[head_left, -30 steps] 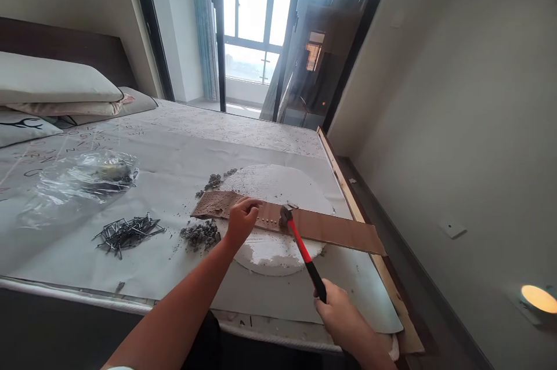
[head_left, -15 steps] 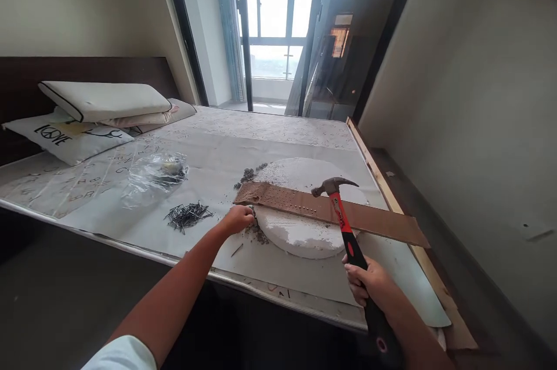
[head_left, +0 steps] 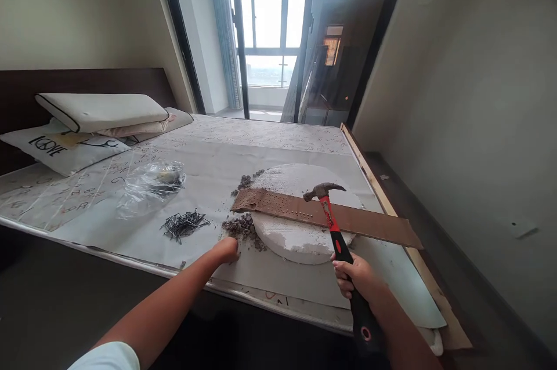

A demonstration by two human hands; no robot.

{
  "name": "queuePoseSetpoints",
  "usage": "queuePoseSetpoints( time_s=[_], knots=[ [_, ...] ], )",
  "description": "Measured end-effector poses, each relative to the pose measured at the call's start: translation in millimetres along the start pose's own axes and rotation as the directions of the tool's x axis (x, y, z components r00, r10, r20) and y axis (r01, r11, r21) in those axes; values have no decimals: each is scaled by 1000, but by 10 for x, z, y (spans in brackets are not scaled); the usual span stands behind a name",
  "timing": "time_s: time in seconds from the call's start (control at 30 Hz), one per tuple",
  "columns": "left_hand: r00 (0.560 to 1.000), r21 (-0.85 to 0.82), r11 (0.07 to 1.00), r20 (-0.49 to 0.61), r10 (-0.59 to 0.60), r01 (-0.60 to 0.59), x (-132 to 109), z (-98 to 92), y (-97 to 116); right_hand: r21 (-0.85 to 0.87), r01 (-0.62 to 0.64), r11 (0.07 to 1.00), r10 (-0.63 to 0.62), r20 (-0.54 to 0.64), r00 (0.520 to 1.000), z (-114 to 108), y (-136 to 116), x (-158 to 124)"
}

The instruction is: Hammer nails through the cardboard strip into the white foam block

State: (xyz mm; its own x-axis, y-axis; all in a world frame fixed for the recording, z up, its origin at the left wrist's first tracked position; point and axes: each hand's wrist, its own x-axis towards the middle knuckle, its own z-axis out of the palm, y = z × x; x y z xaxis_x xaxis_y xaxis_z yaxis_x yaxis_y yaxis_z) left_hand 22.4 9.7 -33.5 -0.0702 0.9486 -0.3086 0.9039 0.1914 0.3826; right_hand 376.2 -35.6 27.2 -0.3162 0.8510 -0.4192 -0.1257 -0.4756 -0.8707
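Note:
My right hand grips the black and red handle of a claw hammer, whose head is raised in front of a long brown board. Rows of nail heads and small holes mark the board's left half. It lies across a white round slab. My left hand is closed low over the sheet, beside a heap of grey crumbs; what its fingers hold, if anything, is hidden. Left of that hand lies a pile of nails.
A clear plastic bag rests beyond the nails. Pillows lie at the headboard on the left. A wooden strip runs along the mattress's right edge, near the wall. Glass doors stand behind.
My left hand has moved from the board's left end back toward me, below the crumbs, and the spot there shows now. The view has tilted slightly; the hammer stays in my right hand.

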Motion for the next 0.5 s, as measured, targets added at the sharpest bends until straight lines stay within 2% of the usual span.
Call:
queuePoseSetpoints(
  time_s=[0.07, 0.13, 0.2, 0.27, 0.37, 0.5],
  knots=[
    [999, 27, 1000, 41, -16, 15, 12, -52, 65, 5, -5, 1000, 5, -1, 1000, -1, -28, -2],
    [993, -54, 998, 109, -34, 40, 1, -134, 176, 11, 1, 1000, -1, -7, 1000, -12, -57, -8],
    [982, -255, 965, 187, -3, 51, -28, -221, 325, 23, 12, 1000, -11, -15, 1000, -34, -90, -16],
    [973, -475, 880, 213, 89, 23, -52, -293, 495, 28, 13, 1000, -13, -15, 1000, -61, -128, -27],
    [964, -645, 764, 184, 191, -29, -35, -348, 764, 23, -6, 1000, 7, -17, 1000, -96, -189, -48],
    [965, -680, 717, 53, 256, -153, 104, -315, 1147, 47, -9, 999, 11, -40, 999, -116, -239, -81]
  ],
)
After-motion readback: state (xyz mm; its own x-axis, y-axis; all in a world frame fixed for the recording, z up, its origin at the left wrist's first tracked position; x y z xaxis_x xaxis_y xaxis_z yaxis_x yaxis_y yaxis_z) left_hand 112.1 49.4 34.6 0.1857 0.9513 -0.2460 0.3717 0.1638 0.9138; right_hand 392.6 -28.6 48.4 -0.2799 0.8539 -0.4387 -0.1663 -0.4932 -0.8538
